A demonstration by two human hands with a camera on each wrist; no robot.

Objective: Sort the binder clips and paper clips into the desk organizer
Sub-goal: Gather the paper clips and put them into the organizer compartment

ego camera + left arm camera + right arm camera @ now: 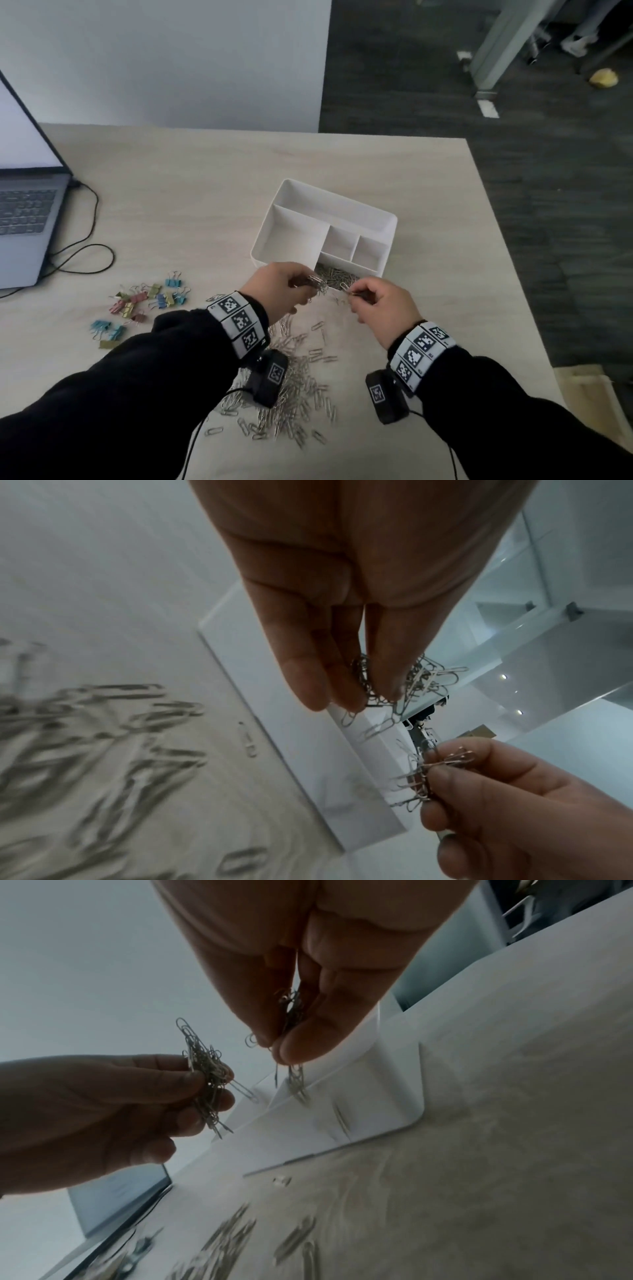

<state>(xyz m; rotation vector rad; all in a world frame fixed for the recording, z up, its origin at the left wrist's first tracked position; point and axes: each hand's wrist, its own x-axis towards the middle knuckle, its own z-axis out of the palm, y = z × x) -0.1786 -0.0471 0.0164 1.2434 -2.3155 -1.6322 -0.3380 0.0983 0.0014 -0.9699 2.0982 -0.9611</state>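
A white desk organizer [383,219] sits mid-table; its near compartment holds silver paper clips [334,278]. My left hand [279,289] pinches a bunch of paper clips [421,680] just at the organizer's near edge. My right hand [378,303] pinches a smaller bunch of paper clips [291,1010] beside it, to the right. A loose pile of paper clips [298,387] spreads on the table under my wrists. Colored binder clips [144,301] lie in a scatter to the left. In the right wrist view a few clips dangle over the organizer's wall [377,1096].
An open laptop [24,222] stands at the table's left edge, its black cable [92,236] looping toward the binder clips. The table's right edge [507,257] drops to dark carpet. The organizer's other compartments show nothing inside.
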